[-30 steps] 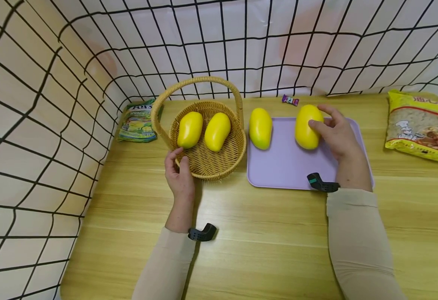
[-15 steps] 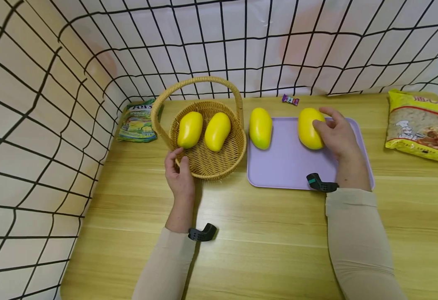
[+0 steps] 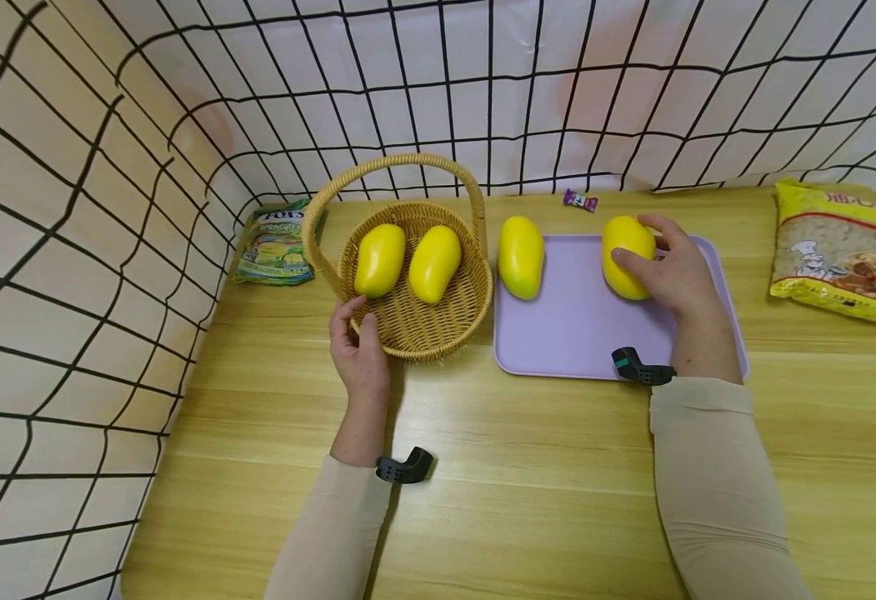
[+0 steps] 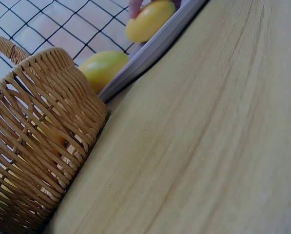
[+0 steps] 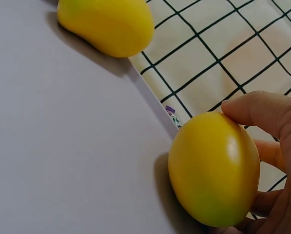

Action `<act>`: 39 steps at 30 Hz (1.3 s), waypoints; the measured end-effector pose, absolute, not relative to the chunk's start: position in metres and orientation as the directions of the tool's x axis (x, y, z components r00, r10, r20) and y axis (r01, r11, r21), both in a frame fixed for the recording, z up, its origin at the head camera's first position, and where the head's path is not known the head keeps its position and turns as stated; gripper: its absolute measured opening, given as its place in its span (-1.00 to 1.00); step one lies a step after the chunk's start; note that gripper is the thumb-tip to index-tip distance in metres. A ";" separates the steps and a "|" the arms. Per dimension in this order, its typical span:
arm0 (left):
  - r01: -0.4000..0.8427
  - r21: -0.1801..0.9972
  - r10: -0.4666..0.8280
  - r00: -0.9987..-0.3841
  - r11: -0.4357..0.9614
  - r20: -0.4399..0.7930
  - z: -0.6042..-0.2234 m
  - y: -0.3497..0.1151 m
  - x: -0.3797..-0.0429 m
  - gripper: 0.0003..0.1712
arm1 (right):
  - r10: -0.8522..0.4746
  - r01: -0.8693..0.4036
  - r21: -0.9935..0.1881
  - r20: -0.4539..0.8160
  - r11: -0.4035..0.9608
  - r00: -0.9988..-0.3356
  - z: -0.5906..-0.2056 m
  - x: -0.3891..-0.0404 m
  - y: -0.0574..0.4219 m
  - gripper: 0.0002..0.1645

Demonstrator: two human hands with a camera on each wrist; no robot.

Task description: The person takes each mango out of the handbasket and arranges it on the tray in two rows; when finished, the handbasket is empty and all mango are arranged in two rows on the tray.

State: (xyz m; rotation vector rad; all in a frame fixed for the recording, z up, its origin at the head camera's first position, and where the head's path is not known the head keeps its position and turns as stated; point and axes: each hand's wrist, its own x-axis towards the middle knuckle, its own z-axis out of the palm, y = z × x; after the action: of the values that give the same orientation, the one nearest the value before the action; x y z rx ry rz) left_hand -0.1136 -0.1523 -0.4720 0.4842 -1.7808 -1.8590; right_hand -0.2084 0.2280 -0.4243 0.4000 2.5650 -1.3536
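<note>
Over the tray point(image 3: 558, 346), the right hand point(image 3: 681, 275) grips a mango point(image 5: 213, 170), green-tinged only in its wrist view, the left hand point(image 3: 362, 354) loosely touching the wicker basket point(image 3: 418, 327).

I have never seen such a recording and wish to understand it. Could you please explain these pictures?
No machine here, only a person's bare left hand and right hand. The wide view is taken from the head, looking down; the two closer ones, from the left and right wrist. On the wooden surface are a wicker basket holding two mangoes, a lilac tray, a purple packet, a green packet and a yellow bag. The left hand touches the basket's rim. The right hand grips a third mango near the tray's back edge, and a fourth mango lies at the tray's left end.
</note>
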 end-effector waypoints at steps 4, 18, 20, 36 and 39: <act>0.125 0.992 -0.590 -0.801 0.002 0.102 -0.471 -0.152 -0.113 -0.67 | 0.131 0.328 -0.768 -0.308 0.550 -0.942 -0.424 -0.208 0.229 0.00; 0.152 0.988 -0.589 -0.798 0.011 0.129 -0.472 -0.152 -0.114 -0.69 | 0.130 0.324 -0.751 -0.307 0.575 -0.943 -0.424 -0.209 0.234 0.06; 0.160 0.987 -0.588 -0.797 0.012 0.137 -0.472 -0.152 -0.114 -0.69 | 0.129 0.321 -0.753 -0.305 0.574 -0.944 -0.424 -0.209 0.234 0.06; 0.145 0.989 -0.588 -0.801 -0.004 0.115 -0.471 -0.151 -0.113 -0.69 | 0.121 0.294 -0.740 -0.279 0.606 -0.953 -0.414 -0.205 0.235 0.08; 0.133 0.991 -0.586 -0.804 -0.010 0.102 -0.471 -0.152 -0.112 -0.69 | 0.146 0.301 -0.746 -0.268 0.594 -0.952 -0.409 -0.204 0.233 0.06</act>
State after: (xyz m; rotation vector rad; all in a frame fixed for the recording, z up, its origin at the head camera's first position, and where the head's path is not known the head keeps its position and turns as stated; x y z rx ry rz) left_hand -0.1122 -0.1517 -0.4711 0.4690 -1.7698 -1.8661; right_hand -0.2040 0.2332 -0.4089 0.3740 2.6416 -1.2857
